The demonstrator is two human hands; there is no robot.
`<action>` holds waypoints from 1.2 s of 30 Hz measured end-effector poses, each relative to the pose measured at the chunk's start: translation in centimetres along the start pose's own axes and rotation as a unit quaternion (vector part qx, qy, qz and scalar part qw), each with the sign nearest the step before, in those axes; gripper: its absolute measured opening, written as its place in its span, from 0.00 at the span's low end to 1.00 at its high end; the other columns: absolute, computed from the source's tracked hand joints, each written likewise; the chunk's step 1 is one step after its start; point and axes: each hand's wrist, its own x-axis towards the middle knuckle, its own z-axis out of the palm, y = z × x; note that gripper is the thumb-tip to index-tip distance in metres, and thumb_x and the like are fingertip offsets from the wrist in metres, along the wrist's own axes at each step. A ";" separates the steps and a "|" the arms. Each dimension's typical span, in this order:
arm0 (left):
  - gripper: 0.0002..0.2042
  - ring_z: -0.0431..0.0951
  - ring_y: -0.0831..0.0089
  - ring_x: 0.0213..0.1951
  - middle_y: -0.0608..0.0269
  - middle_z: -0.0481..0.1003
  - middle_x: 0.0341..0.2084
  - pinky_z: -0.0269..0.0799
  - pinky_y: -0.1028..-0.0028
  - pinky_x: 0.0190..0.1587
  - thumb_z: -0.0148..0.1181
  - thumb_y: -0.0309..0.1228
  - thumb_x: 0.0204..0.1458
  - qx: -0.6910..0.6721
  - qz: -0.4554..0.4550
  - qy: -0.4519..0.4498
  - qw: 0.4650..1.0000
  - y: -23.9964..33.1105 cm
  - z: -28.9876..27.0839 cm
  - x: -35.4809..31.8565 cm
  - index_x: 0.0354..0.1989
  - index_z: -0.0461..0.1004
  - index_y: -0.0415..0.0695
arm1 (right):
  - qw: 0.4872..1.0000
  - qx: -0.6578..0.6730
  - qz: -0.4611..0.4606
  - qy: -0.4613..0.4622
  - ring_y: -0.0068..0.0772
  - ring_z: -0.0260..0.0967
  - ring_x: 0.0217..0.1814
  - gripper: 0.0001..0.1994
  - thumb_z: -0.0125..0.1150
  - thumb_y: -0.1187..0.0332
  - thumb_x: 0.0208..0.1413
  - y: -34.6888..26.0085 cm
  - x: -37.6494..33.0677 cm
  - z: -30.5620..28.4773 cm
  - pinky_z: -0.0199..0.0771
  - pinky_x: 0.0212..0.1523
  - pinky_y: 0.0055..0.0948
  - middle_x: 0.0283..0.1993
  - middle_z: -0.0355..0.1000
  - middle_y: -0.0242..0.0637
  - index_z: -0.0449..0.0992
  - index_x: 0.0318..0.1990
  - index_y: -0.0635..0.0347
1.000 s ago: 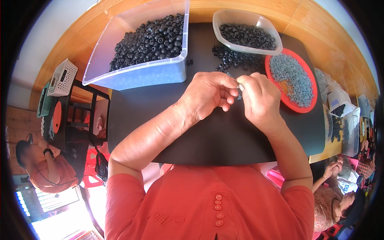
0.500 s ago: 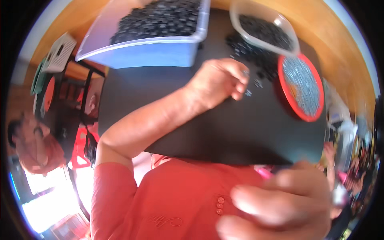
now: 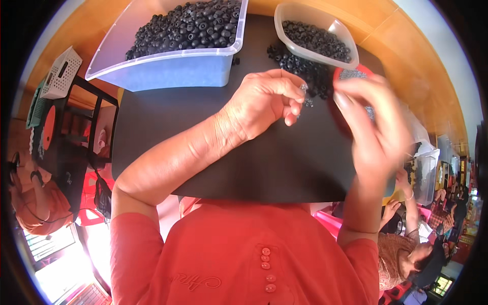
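Note:
My left hand [image 3: 269, 99] is above the black table, its thumb and forefinger pinched on a small shiny clear-silver piece [image 3: 303, 87]. Similar tiny pieces [image 3: 308, 102] show just under those fingertips. My right hand [image 3: 375, 124] is raised in front of a red bowl [image 3: 337, 76] and hides much of it; motion smears its fingers, so I cannot tell if anything is between them. Small silvery pieces [image 3: 352, 74] fill the bowl. Beyond my left hand lies a heap of black bead-like pieces [image 3: 310, 76] on the tabletop.
A large translucent tub [image 3: 168, 71] of black beads with holes stands back left. Behind the heap is a smaller clear container [image 3: 325, 57] with more of them. The black table [image 3: 274, 162] reaches my red shirt. People sit at both sides; a white basket [image 3: 62, 72] stands far left.
My right hand has risen from low in front of my chest to the red bowl. My left hand stays pinched in much the same place. The whole view has shifted slightly.

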 end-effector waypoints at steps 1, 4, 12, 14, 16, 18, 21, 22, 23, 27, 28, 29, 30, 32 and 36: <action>0.09 0.77 0.68 0.24 0.55 0.75 0.25 0.72 0.69 0.26 0.62 0.19 0.48 0.000 0.009 0.002 1.000 -0.1 0.1 -0.3 0.37 0.73 0.32 | 0.999 0.016 0.033 -0.021 0.22 0.71 0.37 0.07 0.58 0.83 0.56 2.7 -0.2 0.7 0.70 0.40 0.20 0.33 0.73 0.34 0.77 0.41 0.70; 0.07 0.77 0.68 0.24 0.54 0.76 0.25 0.72 0.69 0.25 0.61 0.19 0.50 0.013 0.013 0.012 1.000 0.0 0.3 -0.8 0.36 0.73 0.31 | 0.995 0.062 0.043 -0.059 0.21 0.72 0.37 0.07 0.58 0.81 0.58 5.1 -1.3 2.6 0.71 0.39 0.20 0.34 0.73 0.33 0.77 0.42 0.69; 0.04 0.77 0.70 0.25 0.55 0.77 0.26 0.73 0.73 0.24 0.61 0.19 0.52 0.102 0.055 0.082 0.990 -0.4 0.4 -0.5 0.34 0.75 0.32 | 0.993 0.113 0.019 -0.042 0.21 0.72 0.36 0.06 0.57 0.84 0.57 6.8 -1.9 4.1 0.72 0.37 0.20 0.33 0.73 0.34 0.77 0.40 0.68; 0.04 0.76 0.72 0.25 0.57 0.77 0.26 0.72 0.75 0.24 0.62 0.20 0.52 0.146 0.071 0.091 0.982 -0.3 0.5 -0.4 0.34 0.75 0.33 | 0.992 0.114 0.023 -0.042 0.21 0.72 0.36 0.06 0.58 0.84 0.56 6.9 -1.9 4.2 0.72 0.37 0.19 0.34 0.73 0.34 0.77 0.40 0.68; 0.04 0.76 0.74 0.25 0.58 0.77 0.26 0.72 0.77 0.23 0.62 0.20 0.52 0.189 0.087 0.099 0.973 -0.3 0.7 -0.5 0.34 0.76 0.33 | 0.993 0.112 0.006 -0.030 0.20 0.71 0.36 0.06 0.57 0.84 0.56 7.1 -1.9 4.3 0.71 0.37 0.19 0.34 0.73 0.35 0.77 0.40 0.68; 0.04 0.75 0.78 0.24 0.61 0.77 0.25 0.71 0.79 0.22 0.63 0.21 0.51 0.265 0.125 0.082 0.953 -0.3 0.9 -0.6 0.34 0.76 0.34 | 0.990 0.134 0.029 -0.020 0.20 0.71 0.36 0.06 0.57 0.84 0.56 7.2 -2.0 4.4 0.71 0.37 0.18 0.34 0.73 0.34 0.77 0.40 0.68; 0.04 0.75 0.78 0.24 0.62 0.76 0.25 0.72 0.79 0.23 0.63 0.21 0.51 0.305 0.141 0.080 0.938 -0.4 1.0 -0.6 0.34 0.76 0.35 | 0.987 0.152 0.056 -0.014 0.20 0.71 0.36 0.06 0.57 0.84 0.57 7.3 -1.9 4.4 0.71 0.37 0.18 0.34 0.73 0.34 0.76 0.40 0.68; 0.04 0.75 0.78 0.24 0.62 0.76 0.25 0.72 0.79 0.23 0.63 0.21 0.51 0.305 0.141 0.079 0.938 -0.4 0.9 -0.6 0.34 0.76 0.35 | 0.987 0.147 0.060 -0.017 0.20 0.71 0.35 0.06 0.57 0.84 0.57 7.3 -1.9 4.4 0.71 0.37 0.18 0.34 0.73 0.35 0.76 0.40 0.68; 0.04 0.75 0.78 0.24 0.62 0.76 0.25 0.72 0.79 0.23 0.63 0.21 0.51 0.289 0.134 0.079 0.945 -0.4 0.8 -0.6 0.34 0.76 0.34 | 0.987 0.147 0.060 -0.016 0.20 0.71 0.35 0.06 0.57 0.84 0.57 7.3 -1.8 4.3 0.71 0.37 0.18 0.34 0.73 0.35 0.76 0.40 0.68; 0.04 0.75 0.77 0.23 0.61 0.76 0.25 0.72 0.78 0.22 0.62 0.21 0.51 0.227 0.098 0.072 0.966 -0.6 0.5 -0.4 0.34 0.75 0.33 | 0.994 0.095 -0.009 -0.044 0.21 0.71 0.35 0.05 0.57 0.82 0.58 7.5 -1.7 4.1 0.71 0.36 0.19 0.34 0.72 0.35 0.75 0.40 0.68; 0.04 0.75 0.77 0.23 0.61 0.76 0.25 0.72 0.78 0.22 0.62 0.21 0.51 0.227 0.098 0.071 0.966 -0.5 0.5 -0.5 0.34 0.75 0.33 | 0.994 0.094 -0.014 -0.046 0.21 0.71 0.34 0.04 0.57 0.82 0.58 7.6 -1.7 4.1 0.71 0.36 0.20 0.34 0.72 0.36 0.75 0.40 0.68; 0.05 0.76 0.75 0.25 0.60 0.76 0.26 0.72 0.77 0.24 0.62 0.21 0.53 0.236 0.083 0.066 0.966 -0.4 0.6 -0.5 0.36 0.75 0.34 | 0.995 0.093 -0.014 -0.043 0.21 0.71 0.34 0.04 0.57 0.82 0.58 7.6 -1.7 4.0 0.71 0.36 0.20 0.34 0.72 0.36 0.75 0.40 0.68; 0.06 0.77 0.73 0.26 0.59 0.77 0.28 0.72 0.76 0.26 0.61 0.22 0.54 0.245 0.068 0.060 0.965 -0.4 0.8 -0.5 0.38 0.74 0.34 | 0.994 0.098 -0.008 -0.040 0.21 0.71 0.34 0.04 0.57 0.82 0.58 7.6 -1.8 4.0 0.71 0.36 0.20 0.34 0.72 0.36 0.74 0.39 0.68; 0.05 0.77 0.73 0.26 0.58 0.77 0.28 0.72 0.76 0.26 0.61 0.23 0.55 0.254 0.069 0.053 0.963 -0.3 0.9 -0.7 0.37 0.74 0.34 | 0.994 0.104 -0.002 -0.036 0.22 0.71 0.33 0.04 0.57 0.82 0.58 7.5 -1.8 3.9 0.71 0.36 0.21 0.34 0.72 0.36 0.74 0.39 0.68; 0.06 0.77 0.72 0.25 0.58 0.77 0.27 0.72 0.75 0.25 0.60 0.25 0.55 0.239 0.054 0.037 0.969 -0.1 0.6 -0.8 0.37 0.74 0.34 | 0.994 0.091 -0.038 -0.040 0.25 0.72 0.33 0.04 0.57 0.82 0.57 7.1 -1.5 3.7 0.72 0.35 0.22 0.33 0.72 0.36 0.73 0.39 0.68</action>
